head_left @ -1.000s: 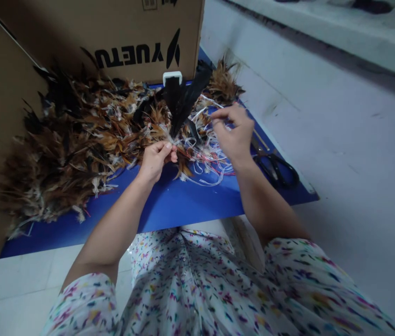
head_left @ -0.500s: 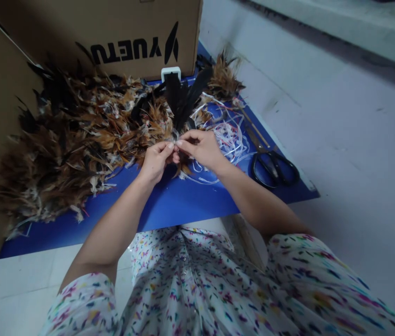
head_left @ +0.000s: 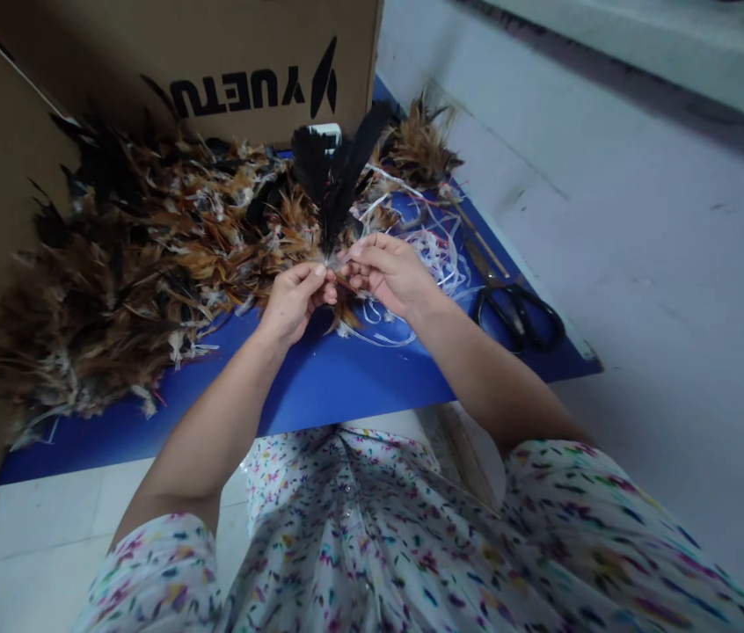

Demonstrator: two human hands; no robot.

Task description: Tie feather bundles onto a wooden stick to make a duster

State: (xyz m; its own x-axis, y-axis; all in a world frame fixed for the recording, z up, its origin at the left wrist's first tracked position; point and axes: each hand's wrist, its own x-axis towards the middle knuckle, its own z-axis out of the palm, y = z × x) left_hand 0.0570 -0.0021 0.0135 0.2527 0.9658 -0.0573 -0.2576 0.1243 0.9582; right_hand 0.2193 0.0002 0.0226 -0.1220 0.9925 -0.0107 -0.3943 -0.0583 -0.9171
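Note:
A small bunch of black feathers [head_left: 332, 189] stands fanned upward, its pale base pinched between thumb and fingers of my left hand [head_left: 298, 299]. Just to the right, my right hand [head_left: 389, 271] has its thumb and forefinger pressed together on a thin pale strand [head_left: 347, 257] by the feather base; whether it is ribbon or feather down is hard to make out. Behind and left of my hands spreads a large heap of brown and black feathers [head_left: 200, 220]. A tangle of white and pink ribbon [head_left: 441, 259] lies beyond my right hand.
Black-handled scissors [head_left: 518, 316] lie on the blue table [head_left: 359, 382] at the right, beside a thin stick [head_left: 483, 242]. A cardboard box [head_left: 227, 53] stands behind the feathers, with a small white object [head_left: 325, 132] before it. A wall [head_left: 642, 264] borders the right side.
My right hand has drawn slightly to the right, away from the left fingertips. The black feathers have tilted and spread a little wider. My left hand stays in place.

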